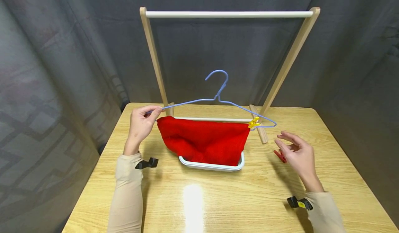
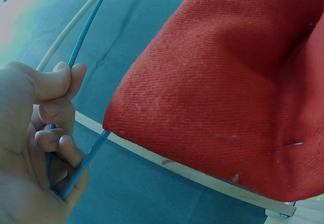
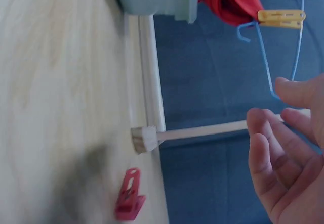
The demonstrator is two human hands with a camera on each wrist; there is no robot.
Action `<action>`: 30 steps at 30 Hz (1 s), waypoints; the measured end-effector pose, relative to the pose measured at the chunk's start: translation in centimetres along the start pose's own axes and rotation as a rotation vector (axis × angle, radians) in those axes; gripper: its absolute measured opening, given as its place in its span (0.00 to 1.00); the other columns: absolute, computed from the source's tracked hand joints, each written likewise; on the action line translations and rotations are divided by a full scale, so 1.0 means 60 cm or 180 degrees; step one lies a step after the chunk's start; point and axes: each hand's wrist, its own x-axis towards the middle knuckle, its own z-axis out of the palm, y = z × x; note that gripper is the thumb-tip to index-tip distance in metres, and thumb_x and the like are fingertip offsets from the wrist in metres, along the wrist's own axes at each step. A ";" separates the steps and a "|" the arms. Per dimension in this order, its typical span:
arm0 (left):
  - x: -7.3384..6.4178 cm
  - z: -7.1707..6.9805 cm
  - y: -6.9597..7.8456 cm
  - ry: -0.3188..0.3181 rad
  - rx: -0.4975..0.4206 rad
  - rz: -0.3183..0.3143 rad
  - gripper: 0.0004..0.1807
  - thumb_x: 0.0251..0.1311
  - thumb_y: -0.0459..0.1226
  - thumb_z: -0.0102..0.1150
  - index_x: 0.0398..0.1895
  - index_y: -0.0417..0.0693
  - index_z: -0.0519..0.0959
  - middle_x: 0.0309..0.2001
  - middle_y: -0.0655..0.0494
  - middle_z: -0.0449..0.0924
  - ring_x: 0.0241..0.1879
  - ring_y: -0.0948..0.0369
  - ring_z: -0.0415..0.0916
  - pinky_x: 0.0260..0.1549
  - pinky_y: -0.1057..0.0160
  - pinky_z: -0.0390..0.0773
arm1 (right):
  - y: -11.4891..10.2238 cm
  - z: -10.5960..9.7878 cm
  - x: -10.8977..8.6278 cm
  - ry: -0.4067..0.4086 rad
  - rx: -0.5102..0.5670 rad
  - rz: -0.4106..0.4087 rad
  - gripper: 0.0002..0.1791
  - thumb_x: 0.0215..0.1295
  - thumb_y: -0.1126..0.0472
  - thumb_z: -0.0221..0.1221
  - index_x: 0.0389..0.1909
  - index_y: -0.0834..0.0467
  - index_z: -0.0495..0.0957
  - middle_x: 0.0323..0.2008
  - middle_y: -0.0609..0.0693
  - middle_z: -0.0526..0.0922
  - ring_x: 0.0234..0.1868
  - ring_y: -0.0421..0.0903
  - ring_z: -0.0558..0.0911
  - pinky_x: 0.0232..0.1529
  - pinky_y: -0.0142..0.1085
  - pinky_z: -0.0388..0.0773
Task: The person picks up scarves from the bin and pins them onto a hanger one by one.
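Wooden table (image 1: 162, 198); left fingers (image 2: 58, 112) pinch blue hanger (image 1: 218, 96), right fingers (image 3: 260, 155) hover half-curled.

Grey curtains (image 1: 56, 80) line the back and both sides of the head view, with faint angular patterning at lower left. A wood-grain table (image 1: 249, 195) fills the lower part, glare (image 1: 193, 208) shining at bottom centre. A wooden-legged rack (image 1: 229, 14) with a white top bar spans the upper middle; a pale tub (image 1: 212, 166) sits near the centre.
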 end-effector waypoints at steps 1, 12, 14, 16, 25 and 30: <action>0.000 0.000 0.000 -0.0004 0.0003 -0.0004 0.09 0.71 0.33 0.66 0.38 0.35 0.91 0.29 0.82 0.84 0.22 0.68 0.63 0.24 0.71 0.63 | 0.004 -0.002 -0.002 0.0000 -0.0060 0.0030 0.19 0.64 0.67 0.73 0.56 0.64 0.86 0.39 0.19 0.85 0.24 0.29 0.85 0.23 0.23 0.77; -0.001 0.000 0.001 0.0000 0.0002 -0.0028 0.09 0.71 0.33 0.66 0.38 0.35 0.91 0.28 0.81 0.83 0.22 0.68 0.63 0.23 0.71 0.63 | 0.041 -0.019 -0.014 -0.0109 -0.0517 0.0339 0.20 0.67 0.57 0.73 0.56 0.62 0.88 0.41 0.27 0.89 0.30 0.18 0.80 0.26 0.21 0.76; -0.001 0.000 0.001 -0.0006 -0.0004 -0.0032 0.09 0.71 0.33 0.66 0.38 0.35 0.91 0.25 0.79 0.82 0.22 0.68 0.63 0.22 0.71 0.62 | 0.049 -0.022 -0.016 -0.0171 -0.0613 0.0378 0.21 0.68 0.56 0.72 0.57 0.63 0.87 0.44 0.42 0.93 0.31 0.16 0.79 0.27 0.21 0.77; -0.001 -0.001 0.002 -0.0009 -0.0006 -0.0031 0.09 0.71 0.33 0.66 0.38 0.35 0.91 0.23 0.76 0.79 0.21 0.68 0.61 0.21 0.71 0.60 | 0.057 -0.025 -0.016 -0.0239 -0.0728 0.0429 0.23 0.69 0.54 0.71 0.59 0.63 0.86 0.49 0.56 0.92 0.32 0.14 0.76 0.26 0.22 0.77; -0.002 -0.001 0.003 -0.0049 -0.0015 -0.0028 0.09 0.71 0.33 0.65 0.38 0.34 0.91 0.22 0.72 0.78 0.19 0.70 0.59 0.18 0.71 0.58 | 0.089 -0.023 -0.020 -0.0553 -0.1261 0.0559 0.34 0.68 0.42 0.71 0.63 0.64 0.83 0.49 0.61 0.92 0.35 0.32 0.87 0.33 0.20 0.71; -0.005 -0.001 0.005 -0.0043 0.0007 -0.0017 0.09 0.71 0.33 0.66 0.38 0.35 0.91 0.22 0.71 0.77 0.20 0.69 0.60 0.19 0.71 0.59 | 0.098 -0.021 -0.027 -0.0673 -0.1388 0.0573 0.37 0.68 0.41 0.70 0.64 0.67 0.81 0.51 0.64 0.90 0.45 0.58 0.91 0.38 0.33 0.77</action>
